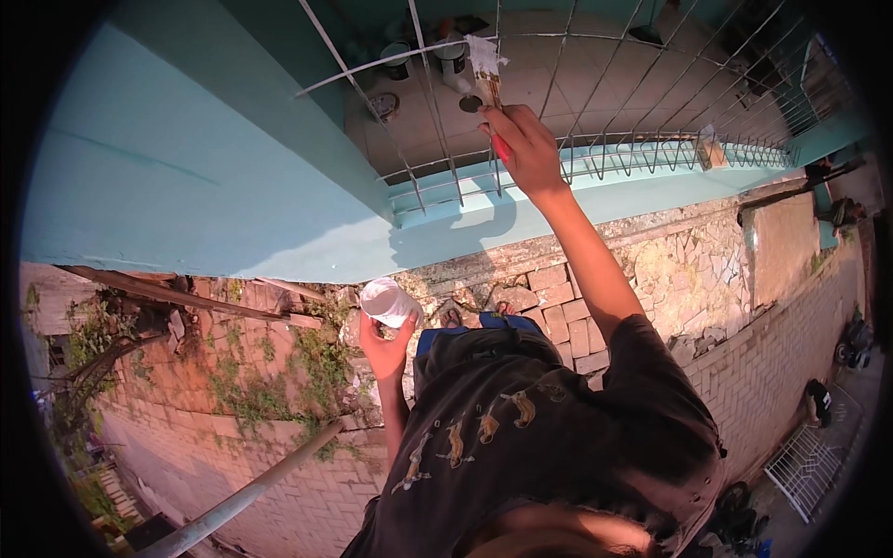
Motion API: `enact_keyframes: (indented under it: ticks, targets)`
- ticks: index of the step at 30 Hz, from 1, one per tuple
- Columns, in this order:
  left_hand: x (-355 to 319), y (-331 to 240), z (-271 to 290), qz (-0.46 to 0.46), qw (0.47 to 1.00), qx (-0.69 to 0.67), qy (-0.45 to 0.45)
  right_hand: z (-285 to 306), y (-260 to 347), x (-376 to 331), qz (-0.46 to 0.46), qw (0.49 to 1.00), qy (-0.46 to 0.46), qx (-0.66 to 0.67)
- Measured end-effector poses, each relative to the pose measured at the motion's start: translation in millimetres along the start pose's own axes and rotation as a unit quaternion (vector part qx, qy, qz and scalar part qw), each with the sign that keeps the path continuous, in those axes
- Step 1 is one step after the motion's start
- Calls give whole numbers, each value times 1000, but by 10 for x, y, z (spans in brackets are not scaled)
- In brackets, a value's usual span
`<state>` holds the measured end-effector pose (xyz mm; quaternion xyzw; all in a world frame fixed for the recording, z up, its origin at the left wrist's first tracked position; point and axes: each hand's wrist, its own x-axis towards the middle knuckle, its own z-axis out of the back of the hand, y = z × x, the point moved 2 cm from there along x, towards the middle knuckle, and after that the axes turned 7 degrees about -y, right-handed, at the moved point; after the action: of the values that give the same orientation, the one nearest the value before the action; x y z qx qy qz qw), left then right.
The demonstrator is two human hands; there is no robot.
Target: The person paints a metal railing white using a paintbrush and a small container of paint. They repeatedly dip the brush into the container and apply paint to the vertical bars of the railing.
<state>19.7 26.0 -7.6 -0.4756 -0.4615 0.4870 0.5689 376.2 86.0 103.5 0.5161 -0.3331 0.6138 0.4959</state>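
Right hand [532, 158] gripping brush [486, 67] near left edge of grille [346, 76]
Half-curled left hand [388, 352] holding cup [391, 303]; light strokes seem best.

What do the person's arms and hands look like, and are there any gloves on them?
No gloves: the left hand and the right hand are both bare, and no wristband shows. A short, dark sleeve covers the upper right arm. It belongs to a dark shirt. The left sleeve's end is hard to make out.
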Motion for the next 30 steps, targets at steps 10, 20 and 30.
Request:
enact_keyframes:
  ticks: [10,20,30]
  targets:
    - [14,-11,-37,4,1000,-3,12,-20,58,39,-116,985,11,129]
    - [9,16,19,8,1000,-16,-1,259,-389,179,-265,908,-134,294]
    - [2,-33,45,4,1000,-5,-5,241,-382,405,-253,922,-176,233]
